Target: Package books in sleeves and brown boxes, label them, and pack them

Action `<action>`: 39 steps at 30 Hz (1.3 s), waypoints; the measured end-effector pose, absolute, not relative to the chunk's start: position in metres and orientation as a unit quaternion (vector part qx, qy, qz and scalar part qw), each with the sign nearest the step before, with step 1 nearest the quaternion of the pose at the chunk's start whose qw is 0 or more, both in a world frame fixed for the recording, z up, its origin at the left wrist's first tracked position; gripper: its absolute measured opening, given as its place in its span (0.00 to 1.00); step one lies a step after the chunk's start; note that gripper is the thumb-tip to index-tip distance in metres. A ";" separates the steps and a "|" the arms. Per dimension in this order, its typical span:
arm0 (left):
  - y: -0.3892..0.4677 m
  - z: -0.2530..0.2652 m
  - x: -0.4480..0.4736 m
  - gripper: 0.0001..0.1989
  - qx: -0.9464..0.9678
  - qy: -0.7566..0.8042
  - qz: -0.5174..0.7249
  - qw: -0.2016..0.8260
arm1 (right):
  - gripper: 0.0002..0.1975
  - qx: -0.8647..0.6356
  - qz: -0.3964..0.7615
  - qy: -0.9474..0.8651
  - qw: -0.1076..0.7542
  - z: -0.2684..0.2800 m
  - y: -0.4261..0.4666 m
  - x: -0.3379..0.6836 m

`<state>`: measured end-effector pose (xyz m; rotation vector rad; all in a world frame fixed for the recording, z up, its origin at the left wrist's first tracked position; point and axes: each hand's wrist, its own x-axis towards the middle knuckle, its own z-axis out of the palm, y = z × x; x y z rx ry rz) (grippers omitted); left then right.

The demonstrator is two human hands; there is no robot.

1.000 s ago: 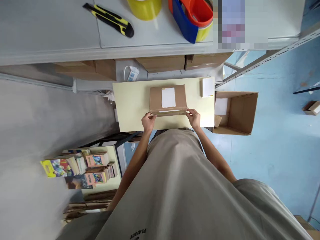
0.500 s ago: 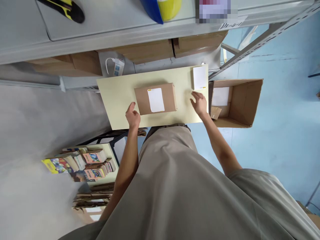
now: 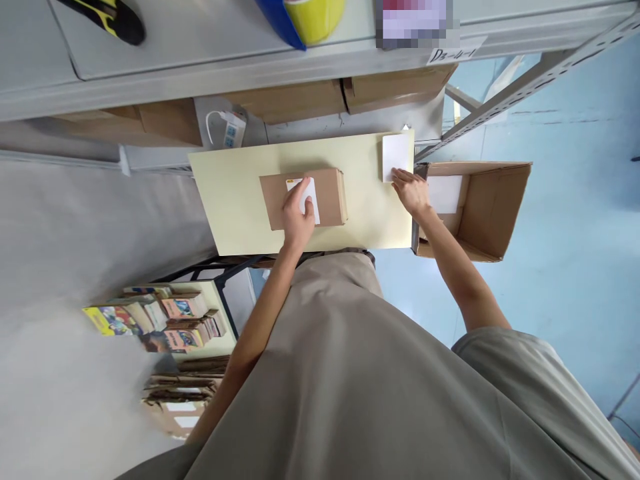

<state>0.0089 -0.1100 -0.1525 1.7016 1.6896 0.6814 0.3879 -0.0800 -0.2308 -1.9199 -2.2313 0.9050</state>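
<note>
A flat brown cardboard box point(image 3: 331, 197) lies on the pale yellow tabletop point(image 3: 225, 200), with a white label point(image 3: 314, 211) on its upper face. Over that label is my left hand point(image 3: 299, 217), index finger stretched out and thumb apart, covering part of it; whether it touches cannot be made out. At the table's right end is a stack of white labels point(image 3: 395, 152). My right hand point(image 3: 413, 192) has its fingertips together at the near edge of this stack, pinching at the top label.
An open cardboard carton point(image 3: 493, 207) stands against the table's right end, with a white sheet inside. Behind the table, a grey metal shelf point(image 3: 280, 70) holds cartons and a power strip point(image 3: 233, 130). Books point(image 3: 185, 317) and folded cardboard point(image 3: 183, 387) are at lower left.
My left hand has moved right, from beside the box to above its label. My right hand has reached forward to the stack of white labels, its fingers drawing together there.
</note>
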 end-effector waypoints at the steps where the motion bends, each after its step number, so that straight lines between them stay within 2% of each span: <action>1: -0.112 -0.153 0.011 0.29 0.650 0.638 0.255 0.324 | 0.25 -0.622 0.292 -0.726 0.028 -0.231 -0.079 0.388; 8: -0.109 -0.152 0.025 0.30 0.653 0.623 0.250 0.350 | 0.22 -0.607 0.283 -0.743 -0.019 -0.231 -0.072 0.390; 13: -0.108 -0.149 0.036 0.28 0.665 0.607 0.259 0.350 | 0.25 -0.598 0.287 -0.748 -0.020 -0.232 -0.074 0.390; 17: -0.109 -0.139 0.055 0.24 0.676 0.604 0.220 0.360 | 0.27 -0.604 0.302 -0.737 -0.016 -0.228 -0.078 0.389; 21: -0.106 -0.139 0.084 0.27 0.695 0.574 0.183 0.392 | 0.30 -0.627 0.288 -0.724 -0.003 -0.221 -0.070 0.391; 32: -0.038 -0.205 0.168 0.34 0.754 0.465 0.094 0.454 | 0.24 -0.644 0.213 -0.733 0.054 -0.161 0.045 0.412; 39: 0.003 -0.254 0.204 0.41 0.751 0.457 0.078 0.470 | 0.21 -0.631 0.244 -0.728 0.113 -0.150 0.089 0.411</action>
